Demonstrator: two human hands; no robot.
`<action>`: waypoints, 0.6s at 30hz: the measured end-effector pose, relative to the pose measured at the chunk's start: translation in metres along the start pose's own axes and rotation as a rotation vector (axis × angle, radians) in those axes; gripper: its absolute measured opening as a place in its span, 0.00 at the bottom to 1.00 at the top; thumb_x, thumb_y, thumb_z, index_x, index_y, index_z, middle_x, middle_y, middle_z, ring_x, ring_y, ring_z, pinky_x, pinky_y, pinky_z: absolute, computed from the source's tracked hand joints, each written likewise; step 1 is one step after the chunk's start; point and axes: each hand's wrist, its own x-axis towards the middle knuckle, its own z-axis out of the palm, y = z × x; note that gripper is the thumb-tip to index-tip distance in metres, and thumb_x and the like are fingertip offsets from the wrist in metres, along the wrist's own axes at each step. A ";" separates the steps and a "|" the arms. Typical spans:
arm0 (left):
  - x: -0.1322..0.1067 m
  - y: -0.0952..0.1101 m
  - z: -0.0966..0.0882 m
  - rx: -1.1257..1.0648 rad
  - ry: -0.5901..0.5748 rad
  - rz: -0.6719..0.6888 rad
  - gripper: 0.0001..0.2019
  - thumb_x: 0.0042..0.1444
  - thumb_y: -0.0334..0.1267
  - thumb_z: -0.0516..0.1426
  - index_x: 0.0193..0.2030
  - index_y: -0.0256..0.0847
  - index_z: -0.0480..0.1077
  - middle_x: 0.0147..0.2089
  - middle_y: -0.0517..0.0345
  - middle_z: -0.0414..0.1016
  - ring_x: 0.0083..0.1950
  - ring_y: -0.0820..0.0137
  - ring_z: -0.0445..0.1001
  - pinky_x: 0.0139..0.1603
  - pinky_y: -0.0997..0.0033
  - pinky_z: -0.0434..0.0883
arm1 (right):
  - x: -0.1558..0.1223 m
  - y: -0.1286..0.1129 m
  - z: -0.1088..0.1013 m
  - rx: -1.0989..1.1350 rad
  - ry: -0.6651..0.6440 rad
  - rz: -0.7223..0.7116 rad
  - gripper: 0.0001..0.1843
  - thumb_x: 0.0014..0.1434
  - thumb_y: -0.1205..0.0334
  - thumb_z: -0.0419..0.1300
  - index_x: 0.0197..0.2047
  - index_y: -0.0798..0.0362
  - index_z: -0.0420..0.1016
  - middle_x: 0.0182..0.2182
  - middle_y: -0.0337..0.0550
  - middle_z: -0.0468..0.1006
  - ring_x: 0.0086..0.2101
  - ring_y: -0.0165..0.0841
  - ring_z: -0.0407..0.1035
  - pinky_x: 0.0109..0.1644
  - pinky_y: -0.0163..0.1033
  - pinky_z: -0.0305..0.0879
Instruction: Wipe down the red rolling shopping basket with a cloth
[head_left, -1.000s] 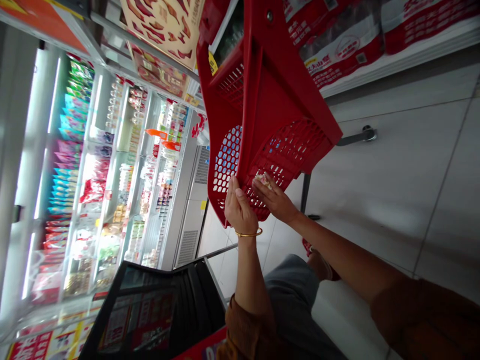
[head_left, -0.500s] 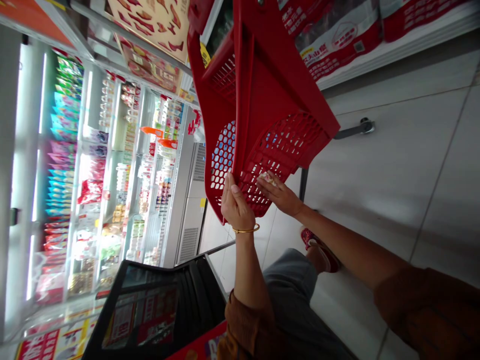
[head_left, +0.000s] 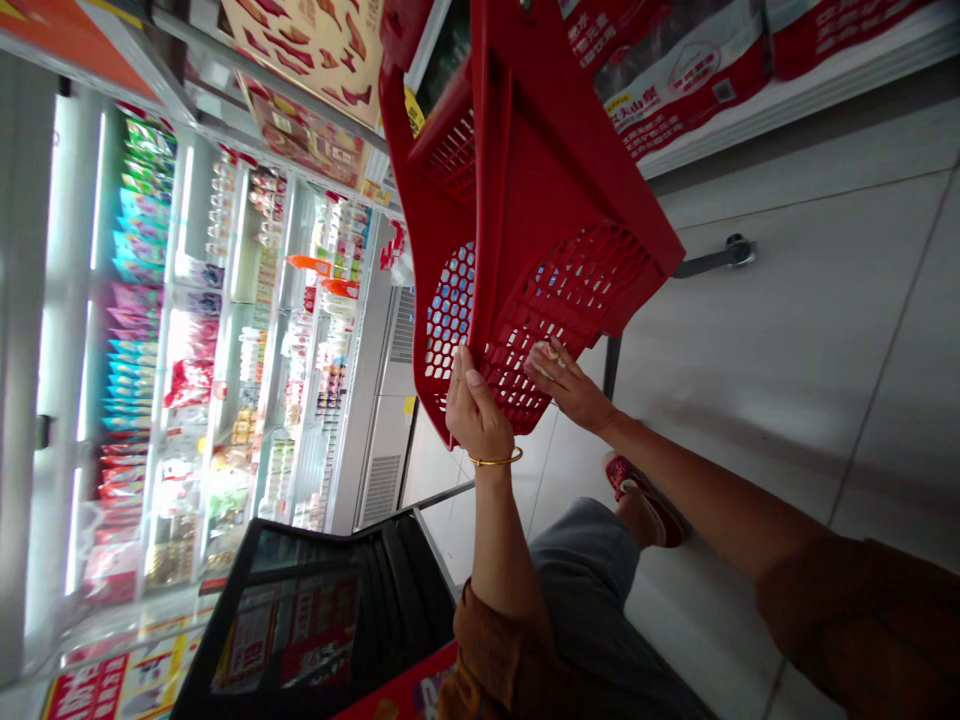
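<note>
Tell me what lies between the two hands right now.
In the head view, the perforated red wall of the red plastic shopping basket lies between the left hand and the right hand.

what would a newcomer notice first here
The red plastic shopping basket dominates the upper middle of the view, gripped at its lower edge by a hand wearing a gold bangle. Just right of it, the other hand holds a small wrapped packet at the basket's mesh. Along the left side glows a brightly lit display case of colourful packaged goods.
</note>
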 end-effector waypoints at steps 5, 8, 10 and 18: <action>-0.001 0.000 0.000 0.011 -0.012 0.013 0.23 0.70 0.43 0.41 0.62 0.35 0.66 0.62 0.46 0.69 0.66 0.67 0.66 0.66 0.63 0.63 | 0.029 -0.025 -0.008 0.057 0.146 0.003 0.31 0.69 0.72 0.45 0.71 0.43 0.45 0.66 0.43 0.62 0.68 0.37 0.45 0.72 0.56 0.49; -0.002 0.000 -0.001 0.014 -0.020 -0.002 0.23 0.70 0.43 0.41 0.63 0.37 0.66 0.63 0.47 0.69 0.66 0.68 0.66 0.67 0.62 0.63 | 0.062 -0.045 -0.010 0.065 0.241 -0.042 0.33 0.69 0.69 0.47 0.72 0.41 0.40 0.67 0.42 0.60 0.68 0.36 0.47 0.72 0.57 0.48; -0.002 0.002 0.000 0.000 -0.017 -0.005 0.23 0.70 0.44 0.41 0.62 0.38 0.66 0.63 0.47 0.69 0.66 0.68 0.66 0.67 0.63 0.63 | 0.084 -0.056 -0.010 0.042 0.239 -0.018 0.30 0.70 0.66 0.46 0.72 0.42 0.41 0.68 0.42 0.58 0.68 0.36 0.45 0.73 0.58 0.45; 0.000 0.008 -0.002 -0.016 -0.005 -0.023 0.23 0.70 0.45 0.41 0.61 0.39 0.68 0.62 0.47 0.71 0.65 0.67 0.67 0.66 0.63 0.64 | 0.113 -0.059 -0.006 -0.056 0.071 0.022 0.26 0.71 0.63 0.43 0.70 0.53 0.50 0.67 0.45 0.58 0.70 0.37 0.29 0.74 0.58 0.39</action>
